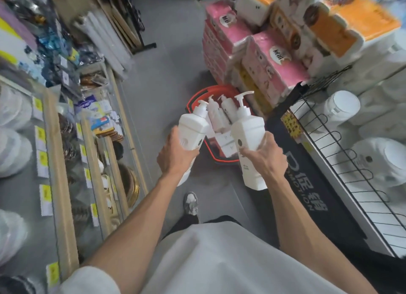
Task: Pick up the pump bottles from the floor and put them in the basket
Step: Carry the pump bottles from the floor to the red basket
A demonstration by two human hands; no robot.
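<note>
Gripping white plastic pump bottle round body: left hand. Right hand wrapped round second white pump bottle. Both bottles upright, pumps pointing away, long axes tilted toward red plastic basket on floor directly ahead and below. Basket already holds at least two pump bottles, possibly boxes too, blurred. Pink tissue packs crowd its right side.

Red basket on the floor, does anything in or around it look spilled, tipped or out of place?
Nothing stands out. The red basket sits flat on the floor, its pump bottles leaning inside it with no spill visible. Each hand holds one white pump bottle above it.
</note>
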